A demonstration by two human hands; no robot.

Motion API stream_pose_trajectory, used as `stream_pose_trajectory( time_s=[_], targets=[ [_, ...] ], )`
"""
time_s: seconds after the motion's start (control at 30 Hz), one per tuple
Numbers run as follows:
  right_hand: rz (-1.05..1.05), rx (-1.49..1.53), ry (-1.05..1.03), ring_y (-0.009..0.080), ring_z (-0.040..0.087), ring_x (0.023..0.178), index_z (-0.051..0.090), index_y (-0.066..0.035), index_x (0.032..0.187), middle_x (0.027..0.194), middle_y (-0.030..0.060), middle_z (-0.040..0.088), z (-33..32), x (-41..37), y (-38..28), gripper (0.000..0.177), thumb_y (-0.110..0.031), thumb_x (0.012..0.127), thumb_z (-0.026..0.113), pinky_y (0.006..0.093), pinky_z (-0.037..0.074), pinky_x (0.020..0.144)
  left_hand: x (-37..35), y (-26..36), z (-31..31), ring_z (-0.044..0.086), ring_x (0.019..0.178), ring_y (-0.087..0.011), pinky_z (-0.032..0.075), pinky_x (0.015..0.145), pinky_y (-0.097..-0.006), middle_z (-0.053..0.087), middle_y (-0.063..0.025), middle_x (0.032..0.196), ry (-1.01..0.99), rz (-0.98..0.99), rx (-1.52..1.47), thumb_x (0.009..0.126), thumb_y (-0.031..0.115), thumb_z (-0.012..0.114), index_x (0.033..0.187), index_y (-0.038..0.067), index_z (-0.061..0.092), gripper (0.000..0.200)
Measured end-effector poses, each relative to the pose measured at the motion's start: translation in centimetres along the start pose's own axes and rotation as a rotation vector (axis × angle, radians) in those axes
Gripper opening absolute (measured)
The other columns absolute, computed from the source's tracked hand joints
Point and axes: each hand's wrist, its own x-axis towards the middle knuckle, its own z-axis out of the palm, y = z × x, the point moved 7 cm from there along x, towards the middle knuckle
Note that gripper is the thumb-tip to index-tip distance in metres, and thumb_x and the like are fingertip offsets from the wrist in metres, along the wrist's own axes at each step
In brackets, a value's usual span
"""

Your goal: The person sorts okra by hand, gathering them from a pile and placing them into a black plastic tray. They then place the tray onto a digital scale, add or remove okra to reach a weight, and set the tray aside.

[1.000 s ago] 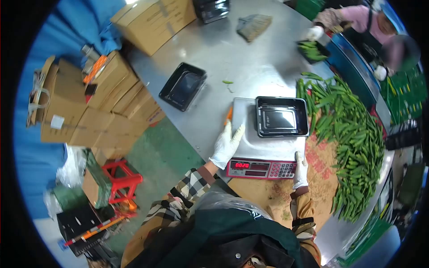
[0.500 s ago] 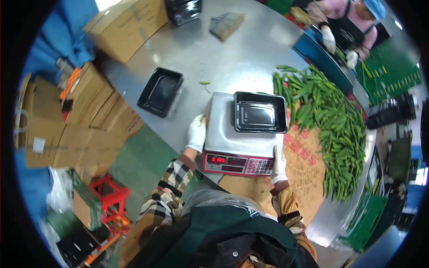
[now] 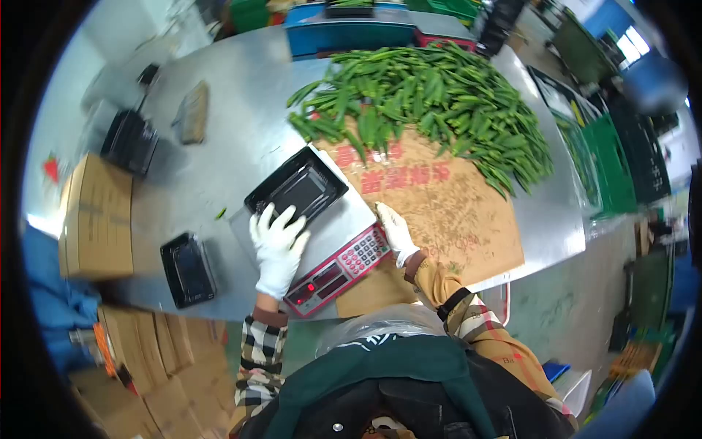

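Black tray (image 3: 306, 192) sits on the pale plate of the scale (image 3: 333, 231) on the steel desk (image 3: 238, 99), and it looks a featherweight: thin, glossy plastic, probably stiff along the rim, springy in the walls, a bit slippery under gloves. Best hold, I'd say, is by the rim on two opposite sides, gently, since a hard squeeze could buckle it. And the left hand (image 3: 279, 241) is right there, fingers spread wide over the near rim, clutching nothing; contact is hard to call. Across at the scale's right edge, the right hand (image 3: 397, 233) lies with fingers extended; whether it grips, I can't tell.
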Motion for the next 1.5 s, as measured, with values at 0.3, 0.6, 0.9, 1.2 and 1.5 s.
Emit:
stream_pose_trajectory(
  time_s=[0.3, 0.6, 0.9, 1.2, 1.5],
  targets=[
    [-0.123, -0.095, 0.440, 0.0085, 0.062, 0.096, 0.066, -0.006, 0.127, 0.111, 0.0005, 0.070, -19.8, -0.2, -1.7, 0.040, -0.031, 0.097, 0.067, 0.0234, 0.047, 0.076, -2.0, 0.5, -1.2, 0.044, 0.135, -0.0336, 0.027, 0.117, -0.0519, 0.062, -0.0098, 0.134, -0.161, -0.124, 0.025, 0.073, 0.019, 0.083, 0.110, 0.012, 0.073, 0.040],
    [-0.216, 0.135, 0.919, 0.0218, 0.058, 0.119, 0.051, 0.005, 0.139, 0.133, 0.0146, 0.061, -46.0, 5.5, -6.2, 0.054, -0.019, 0.094, 0.070, 0.0326, 0.045, 0.103, 10.7, 14.3, 5.0, 0.049, 0.131, -0.0322, 0.037, 0.113, -0.0423, 0.060, -0.0128, 0.134, -0.048, -0.065, -0.239, 0.084, 0.014, 0.077, 0.132, 0.006, 0.061, 0.051],
    [0.134, 0.649, 0.890, 0.0211, 0.054, 0.117, 0.051, -0.006, 0.138, 0.132, 0.0084, 0.055, -58.3, 11.8, -6.3, 0.063, -0.043, 0.091, 0.072, 0.0449, 0.042, 0.104, 29.2, 33.7, 28.9, 0.052, 0.131, -0.0360, 0.039, 0.111, -0.0397, 0.056, -0.0253, 0.139, -0.538, 0.174, -0.641, 0.086, 0.042, 0.074, 0.138, -0.007, 0.051, 0.075],
    [0.034, 0.613, 0.384, 0.0227, 0.065, 0.100, 0.057, -0.010, 0.131, 0.116, 0.0064, 0.067, -55.8, 18.8, -9.2, 0.048, -0.045, 0.099, 0.061, 0.0404, 0.054, 0.086, 34.7, 48.0, 43.4, 0.054, 0.117, -0.0369, 0.044, 0.099, -0.0493, 0.055, -0.0180, 0.128, -0.641, 0.306, -0.071, 0.073, 0.059, 0.073, 0.144, 0.011, 0.049, 0.089],
    [0.167, 0.712, 0.272, 0.0220, 0.064, 0.108, 0.060, -0.002, 0.129, 0.125, 0.0099, 0.066, -41.4, 21.6, -11.4, 0.053, -0.032, 0.089, 0.077, 0.0383, 0.055, 0.090, 32.7, 40.4, 41.9, 0.057, 0.111, -0.0366, 0.050, 0.095, -0.0447, 0.056, -0.0169, 0.127, -0.672, 0.345, -0.234, 0.081, 0.048, 0.071, 0.145, 0.015, 0.050, 0.075]
  ],
)
